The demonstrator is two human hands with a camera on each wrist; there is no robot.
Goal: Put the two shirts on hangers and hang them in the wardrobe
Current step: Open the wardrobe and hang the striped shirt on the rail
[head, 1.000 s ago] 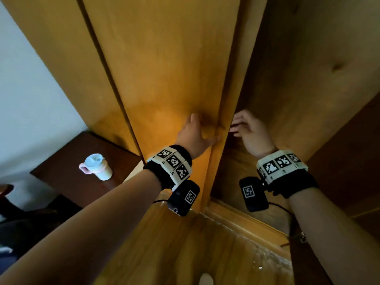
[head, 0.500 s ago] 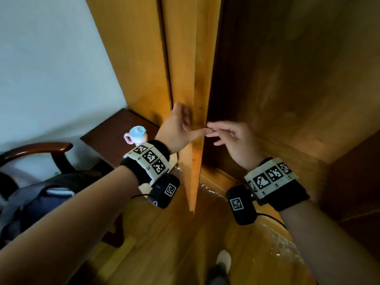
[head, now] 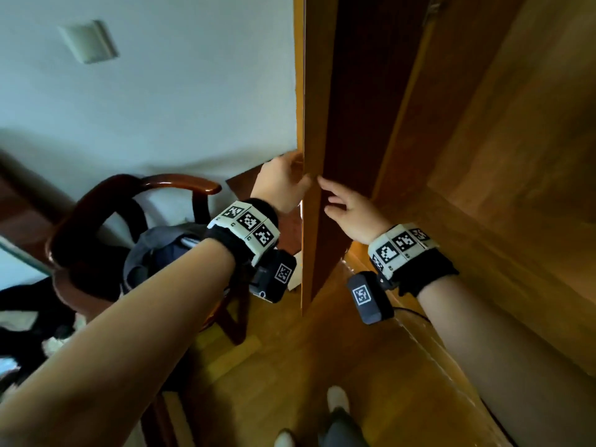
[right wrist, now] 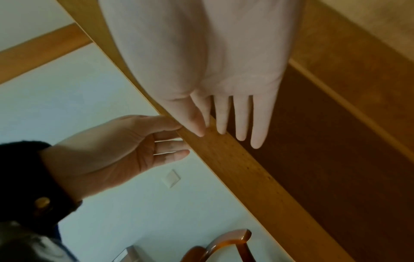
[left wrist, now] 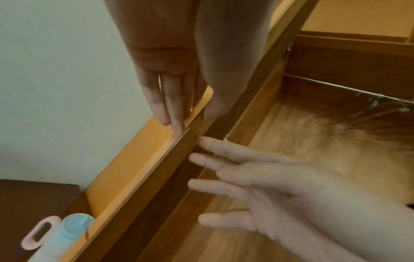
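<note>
Swinging on its hinges, the tall honey-coloured wooden wardrobe door [head: 314,130] stands edge-on to the head camera, with the dark wardrobe interior [head: 483,156] exposed at 3 o'clock of it. The left hand [head: 281,185] pinches the door's edge, straight fingers on the outer face and thumb on the inner side, as the left wrist view shows. The right hand [head: 346,209] is released, its fingers spread and straight, tips touching or just beside the door's edge and inner face; it grasps nothing. Inside the wardrobe, the left wrist view shows a thin metal hanging rail [left wrist: 349,88] with what look like bare wire hangers [left wrist: 367,113] bunched toward its far end; they are too blurred to count.

Neither shirt is clearly in view. A dark bundle of cloth [head: 161,250] lies on the curved dark-wood armchair [head: 129,201] at 9 o'clock of the door, and may include them, though I cannot tell. A pale blue lidded cup with a pink handle [left wrist: 65,232] sits on a dark brown side surface [left wrist: 33,203] behind the door.

The step in hand seems to be opening the wardrobe; no shirt is on a hanger yet. The next move likely calls for letting go of the door, reaching to the rail for a hanger, and fetching a shirt.
</note>
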